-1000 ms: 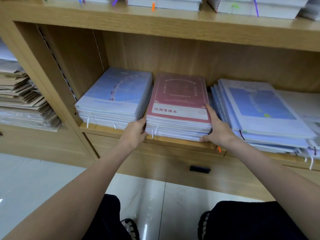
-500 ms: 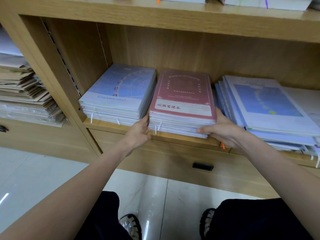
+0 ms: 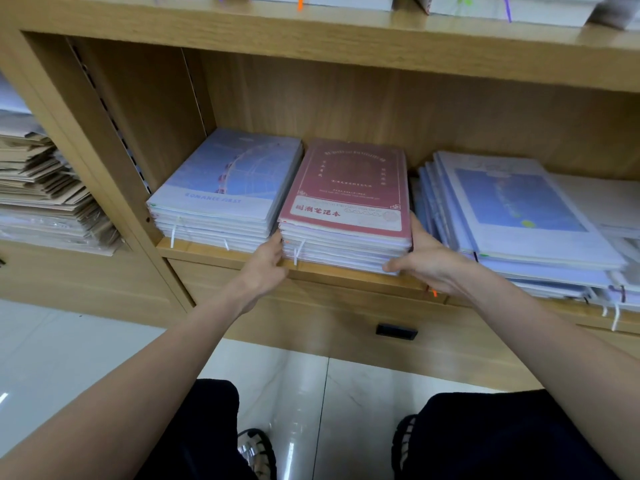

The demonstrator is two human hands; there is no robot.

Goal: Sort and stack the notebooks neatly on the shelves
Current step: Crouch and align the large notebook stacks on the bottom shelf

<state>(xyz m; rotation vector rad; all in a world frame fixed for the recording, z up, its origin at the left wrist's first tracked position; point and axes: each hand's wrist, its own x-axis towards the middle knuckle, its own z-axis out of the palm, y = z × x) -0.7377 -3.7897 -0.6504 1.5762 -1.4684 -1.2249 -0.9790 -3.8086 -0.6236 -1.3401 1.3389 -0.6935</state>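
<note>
Your left hand (image 3: 266,265) is pressing against the left side of the red-topped notebook stack (image 3: 346,216), fingers hidden between it and the blue stack (image 3: 225,188), thumb lying along the front lower corner. Can't tell how far the fingers are curling in there. Your right hand (image 3: 427,261) is cupping the stack's right front corner: thumb running up the right side, fingers curling under and round the front bottom edge. So both hands are bracketing the stack, 1 per side.

Stack is sitting on the middle shelf (image 3: 221,252), front edge just inside the shelf lip, pages looking squared up. Top cover is red w/ a pale band and red characters near the front; notebooks below are showing white page edges, w/ a white ribbon hanging at the front left. Blue stack is lying just beside it on the left, nearly touching, top cover w/ a ferris-wheel print.

On the right, a fanned blue pile (image 3: 519,216) is sitting messier, covers sliding off sideways, near your right wrist. Brown paper pile (image 3: 52,192) is lying in the next bay left. More notebooks (image 3: 502,8) are sitting on the top shelf. A black drawer handle (image 3: 396,331) is showing below.
</note>
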